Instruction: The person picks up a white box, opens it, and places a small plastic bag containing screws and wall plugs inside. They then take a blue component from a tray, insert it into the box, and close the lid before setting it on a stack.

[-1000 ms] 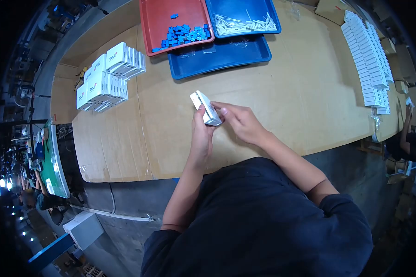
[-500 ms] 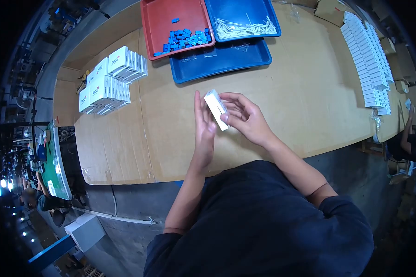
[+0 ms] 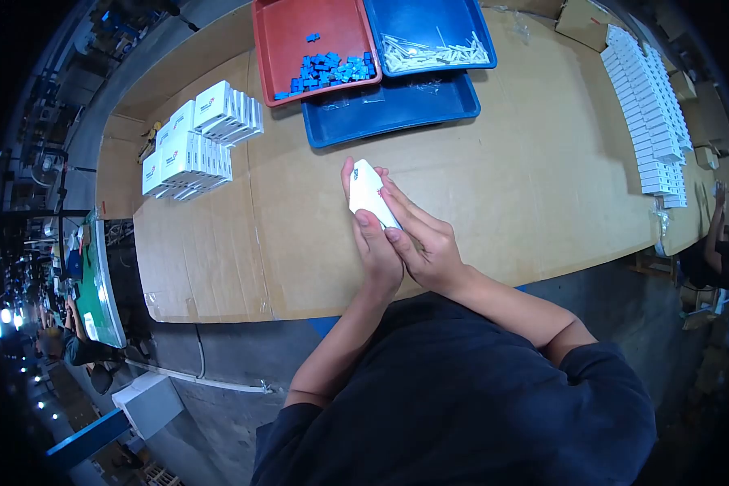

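Observation:
A small white box [image 3: 366, 188] is held between my two hands above the cardboard-covered table. Its broad face with a dark printed mark is turned up toward me. My left hand [image 3: 374, 243] wraps the box's left side, thumb on its lower edge and fingers mostly hidden behind it. From the right, my right hand [image 3: 429, 243] closes on the box, with fingers along its side and the thumb near its lower corner. Both wrists are close together.
Stacked white boxes [image 3: 188, 154] stand at the left; more white boxes [image 3: 644, 113] line the right. At the back are a red tray [image 3: 312, 24] of blue pieces, a blue tray [image 3: 421, 20] of pale sticks, and a lower blue tray [image 3: 389, 117]. Other people work at both sides.
My left hand has closed onto the box, where its fingers stood straight and apart before. The box has turned so its broad face shows, and my right hand has shifted its hold lower.

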Action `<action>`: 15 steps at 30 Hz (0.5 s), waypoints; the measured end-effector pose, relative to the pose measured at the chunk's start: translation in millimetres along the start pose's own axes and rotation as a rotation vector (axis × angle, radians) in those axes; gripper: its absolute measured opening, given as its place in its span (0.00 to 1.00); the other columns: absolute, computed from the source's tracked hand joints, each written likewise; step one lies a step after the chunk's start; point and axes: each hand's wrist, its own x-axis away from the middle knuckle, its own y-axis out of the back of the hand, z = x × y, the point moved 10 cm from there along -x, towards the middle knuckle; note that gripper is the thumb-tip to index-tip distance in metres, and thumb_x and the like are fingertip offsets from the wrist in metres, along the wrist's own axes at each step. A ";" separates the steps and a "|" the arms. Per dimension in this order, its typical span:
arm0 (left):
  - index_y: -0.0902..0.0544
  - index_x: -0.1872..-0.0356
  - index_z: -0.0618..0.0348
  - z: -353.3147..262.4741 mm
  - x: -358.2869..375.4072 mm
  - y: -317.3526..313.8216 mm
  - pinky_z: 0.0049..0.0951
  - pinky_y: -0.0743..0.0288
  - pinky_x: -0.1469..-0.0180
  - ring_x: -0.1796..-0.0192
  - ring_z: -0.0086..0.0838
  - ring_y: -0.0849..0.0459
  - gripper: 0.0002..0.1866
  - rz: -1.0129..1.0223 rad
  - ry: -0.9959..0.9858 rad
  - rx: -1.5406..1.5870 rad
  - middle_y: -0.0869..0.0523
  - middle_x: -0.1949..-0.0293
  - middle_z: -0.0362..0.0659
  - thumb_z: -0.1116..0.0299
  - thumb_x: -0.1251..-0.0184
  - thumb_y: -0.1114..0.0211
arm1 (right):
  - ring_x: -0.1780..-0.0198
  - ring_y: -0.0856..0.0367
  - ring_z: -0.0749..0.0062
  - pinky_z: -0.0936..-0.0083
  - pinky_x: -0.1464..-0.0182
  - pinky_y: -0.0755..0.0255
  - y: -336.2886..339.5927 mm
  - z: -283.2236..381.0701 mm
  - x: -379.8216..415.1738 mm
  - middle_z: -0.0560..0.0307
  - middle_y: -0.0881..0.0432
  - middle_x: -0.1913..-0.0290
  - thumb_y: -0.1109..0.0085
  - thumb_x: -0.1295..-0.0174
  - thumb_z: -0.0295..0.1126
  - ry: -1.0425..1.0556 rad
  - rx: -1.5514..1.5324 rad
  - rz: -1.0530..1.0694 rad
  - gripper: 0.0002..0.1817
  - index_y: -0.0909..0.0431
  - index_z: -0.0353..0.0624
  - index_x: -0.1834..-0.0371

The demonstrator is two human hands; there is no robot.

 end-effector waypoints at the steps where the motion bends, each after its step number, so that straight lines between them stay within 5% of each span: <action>1: 0.53 0.15 0.62 -2.0 0.6 -2.1 0.40 0.44 0.21 0.25 0.38 0.33 0.47 0.021 -0.007 0.000 0.33 0.29 0.53 0.31 0.16 0.64 | 0.25 0.26 0.39 0.61 0.29 0.25 -0.5 0.4 1.3 0.27 0.29 0.24 0.38 0.25 0.30 -0.001 -0.001 -0.001 0.26 0.25 0.29 0.27; 15: 0.55 0.14 0.59 -0.6 4.6 -0.9 0.42 0.45 0.19 0.24 0.39 0.32 0.49 0.016 0.019 0.019 0.31 0.28 0.53 0.30 0.19 0.58 | 0.25 0.25 0.39 0.60 0.28 0.27 -1.8 2.5 4.7 0.26 0.27 0.26 0.46 0.21 0.31 0.006 -0.028 -0.015 0.24 0.26 0.27 0.28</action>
